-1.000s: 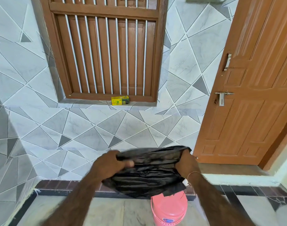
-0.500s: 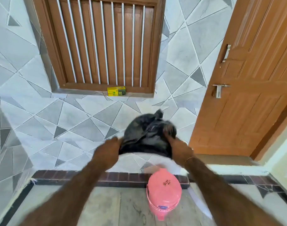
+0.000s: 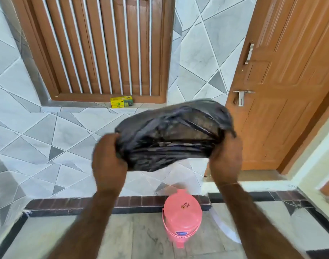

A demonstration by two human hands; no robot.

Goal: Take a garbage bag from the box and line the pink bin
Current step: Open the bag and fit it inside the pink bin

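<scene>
Head view: left hand [image 3: 109,161] and right hand [image 3: 225,161] clenched on ballooned black garbage bag [image 3: 171,135], frame centre. Pink bin [image 3: 182,215] lower centre, lid on. Yellow box [image 3: 121,102] on sill under barred window [image 3: 103,47]; door [image 3: 290,81] right.

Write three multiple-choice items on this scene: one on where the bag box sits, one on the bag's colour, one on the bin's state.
1. Where is the yellow box?
A. on the window ledge
B. on the floor
C. inside the bin

2. What colour is the garbage bag?
A. white
B. black
C. blue

3. What state is the pink bin in?
A. lined
B. tipped over
C. lid on, unlined

Answers: 1 A, it rests below the barred window. 2 B, the plastic held between the left hand and right hand is black. 3 C, the bin stands upright with its lid closed.
</scene>
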